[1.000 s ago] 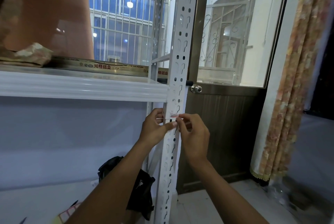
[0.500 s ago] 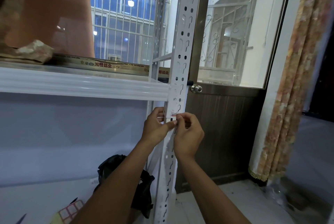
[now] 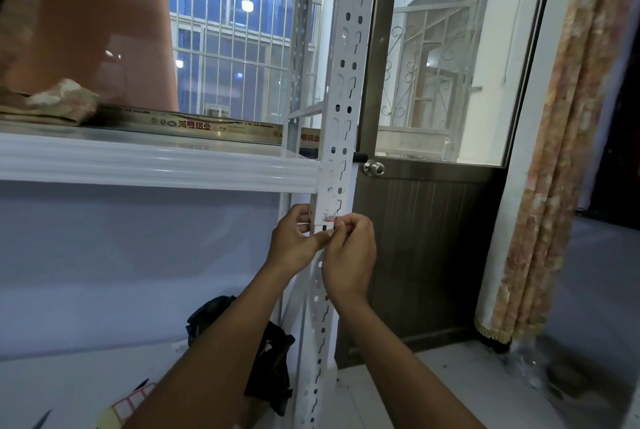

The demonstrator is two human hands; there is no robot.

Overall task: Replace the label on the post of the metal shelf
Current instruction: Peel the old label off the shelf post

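Observation:
A white perforated shelf post [image 3: 341, 89] runs top to bottom through the middle of the view. A small white label with a red edge [image 3: 329, 218] sits on the post just below the white shelf board [image 3: 156, 162]. My left hand [image 3: 294, 243] wraps the post's left side, its thumb pressed against the front below the label. My right hand [image 3: 349, 255] pinches the label's right end with fingertips. Most of the label is covered by my fingers.
A sheet of red-bordered labels [image 3: 133, 399] and a black bag [image 3: 266, 356] lie on the lower shelf. A brown door with a round knob [image 3: 373, 168] stands right behind the post. A patterned curtain [image 3: 568, 151] hangs at the right. Folded cloth [image 3: 59, 103] rests on the shelf.
Both hands stay at the label on the post. My right hand's fingers have curled tighter around the label's right end, and the view has shifted slightly downward.

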